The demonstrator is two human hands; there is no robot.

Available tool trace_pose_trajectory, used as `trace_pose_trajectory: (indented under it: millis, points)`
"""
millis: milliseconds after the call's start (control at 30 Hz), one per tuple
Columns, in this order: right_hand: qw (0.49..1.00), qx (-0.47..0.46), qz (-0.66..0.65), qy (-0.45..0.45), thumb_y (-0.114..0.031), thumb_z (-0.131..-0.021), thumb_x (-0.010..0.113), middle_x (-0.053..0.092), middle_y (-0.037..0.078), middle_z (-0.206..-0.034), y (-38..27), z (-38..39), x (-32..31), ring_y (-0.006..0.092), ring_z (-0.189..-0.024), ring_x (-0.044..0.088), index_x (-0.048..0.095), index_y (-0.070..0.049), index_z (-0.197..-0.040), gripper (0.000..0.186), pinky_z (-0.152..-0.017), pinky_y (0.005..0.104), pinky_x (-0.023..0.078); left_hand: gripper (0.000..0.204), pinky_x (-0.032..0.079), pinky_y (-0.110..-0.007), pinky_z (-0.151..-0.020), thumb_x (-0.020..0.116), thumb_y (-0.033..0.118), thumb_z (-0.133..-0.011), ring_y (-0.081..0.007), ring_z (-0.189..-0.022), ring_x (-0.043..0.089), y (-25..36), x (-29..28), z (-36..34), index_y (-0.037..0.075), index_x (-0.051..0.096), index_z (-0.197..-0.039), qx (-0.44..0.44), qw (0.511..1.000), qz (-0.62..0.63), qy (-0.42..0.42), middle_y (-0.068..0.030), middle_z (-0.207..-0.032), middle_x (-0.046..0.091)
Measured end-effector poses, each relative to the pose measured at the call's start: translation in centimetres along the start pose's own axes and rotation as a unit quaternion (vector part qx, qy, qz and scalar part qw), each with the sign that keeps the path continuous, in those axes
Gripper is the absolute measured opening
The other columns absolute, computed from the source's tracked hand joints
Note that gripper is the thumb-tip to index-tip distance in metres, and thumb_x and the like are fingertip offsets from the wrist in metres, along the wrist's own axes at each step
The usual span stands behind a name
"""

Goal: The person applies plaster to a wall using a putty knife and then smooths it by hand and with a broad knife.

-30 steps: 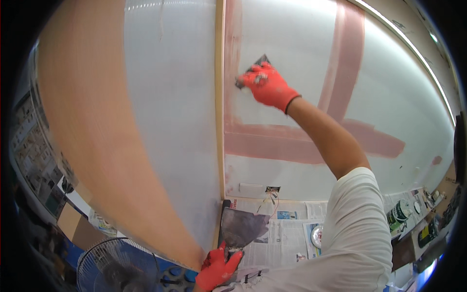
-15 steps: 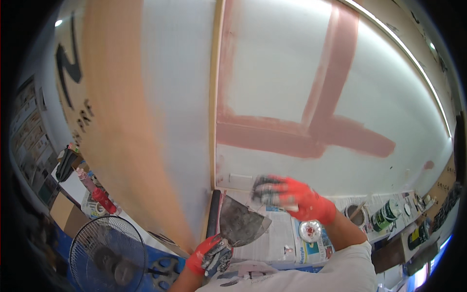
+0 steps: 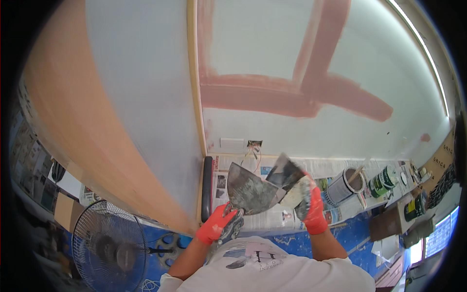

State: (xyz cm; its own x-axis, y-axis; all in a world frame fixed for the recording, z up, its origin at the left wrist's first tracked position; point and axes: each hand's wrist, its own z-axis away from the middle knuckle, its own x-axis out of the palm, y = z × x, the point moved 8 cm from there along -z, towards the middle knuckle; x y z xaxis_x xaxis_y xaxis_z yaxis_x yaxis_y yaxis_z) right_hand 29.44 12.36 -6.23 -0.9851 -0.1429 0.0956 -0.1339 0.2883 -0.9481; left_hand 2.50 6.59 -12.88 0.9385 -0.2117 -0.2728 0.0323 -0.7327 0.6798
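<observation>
The person's left hand (image 3: pixel 217 226) grips a broad scraper (image 3: pixel 250 191), while the right hand (image 3: pixel 314 210) grips a smaller scraper (image 3: pixel 286 171) just beside it, above spread newspaper (image 3: pixel 318 166).

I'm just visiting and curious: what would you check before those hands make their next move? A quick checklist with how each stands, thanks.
1. Left hand gripping the wide blade: ok.
2. Right hand gripping the smaller blade: ok.
3. Wide blade free of residue: not ok, smeared.
4. Bucket lid off: ok, a stick stands inside.
5. Bare ends on the wires covered: cannot tell, too small.
</observation>
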Motion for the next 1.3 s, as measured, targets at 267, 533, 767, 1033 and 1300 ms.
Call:
trace_pose_trajectory:
  millis: [267, 533, 767, 1033, 1300]
  points:
    - [0.999, -0.021, 0.014, -0.023, -0.024, -0.108, 0.039, 0.059, 0.013, -0.131, 1.2, 1.9, -1.0, 0.0198, -0.121, 0.057, 0.045, 0.002, -0.142, 0.043, -0.101, 0.0345, 0.047, 0.054, 0.041, -0.042, -0.106, 0.046, 0.034, -0.104, -0.0327, -0.127, 0.051, -6.5, 1.8, 4.2, 0.000, 0.043, -0.146, -0.315, 0.892, 0.324, 0.015, -0.0227, -0.141, 0.047]
    - [0.914, 0.022, 0.349, -0.206, -0.016, -0.103, 0.050, 0.064, 0.020, -0.128, 1.5, 5.5, 4.2, 0.0330, -0.121, 0.059, 0.057, 0.003, -0.131, 0.034, -0.103, 0.0371, 0.045, 0.033, 0.039, -0.039, -0.094, 0.050, 0.014, -0.102, -0.0293, -0.110, 0.051, -11.2, 1.5, 7.3, 0.006, 0.050, -0.134, -0.368, 0.901, 0.201, 0.111, -0.0176, -0.127, 0.047]
    - [0.966, -0.003, 0.226, 0.124, -0.012, -0.096, 0.062, 0.065, 0.012, -0.124, -1.5, 2.2, -3.8, 0.0229, -0.113, 0.061, 0.060, 0.001, -0.126, 0.033, -0.102, 0.0342, 0.045, 0.022, 0.048, -0.026, -0.058, 0.054, 0.031, -0.102, -0.0122, -0.067, 0.059, -7.7, 3.1, 1.6, 0.009, 0.058, -0.106, -0.363, 0.896, 0.183, 0.177, -0.0010, -0.081, 0.059]
    - [0.717, -0.237, 0.620, -0.213, -0.012, -0.063, 0.077, 0.048, 0.004, -0.148, -1.2, 2.1, -3.9, 0.0422, -0.132, 0.045, 0.068, -0.032, -0.119, 0.060, -0.116, 0.0647, 0.024, 0.040, 0.046, -0.041, -0.096, 0.053, 0.011, -0.096, -0.0360, -0.110, 0.058, -3.1, 9.9, -3.9, -0.003, 0.055, -0.133, -0.177, 0.962, -0.207, -0.018, -0.0244, -0.125, 0.055]
    - [0.772, -0.239, 0.543, -0.226, -0.017, -0.065, 0.078, 0.045, 0.004, -0.151, 1.1, 1.6, -13.3, 0.0419, -0.139, 0.038, 0.065, -0.032, -0.122, 0.061, -0.117, 0.0647, 0.022, 0.046, 0.046, -0.048, -0.092, 0.057, 0.009, -0.090, -0.0445, -0.102, 0.058, 0.1, 17.6, -10.0, -0.007, 0.055, -0.133, -0.068, 0.894, -0.372, -0.241, -0.0337, -0.115, 0.057]
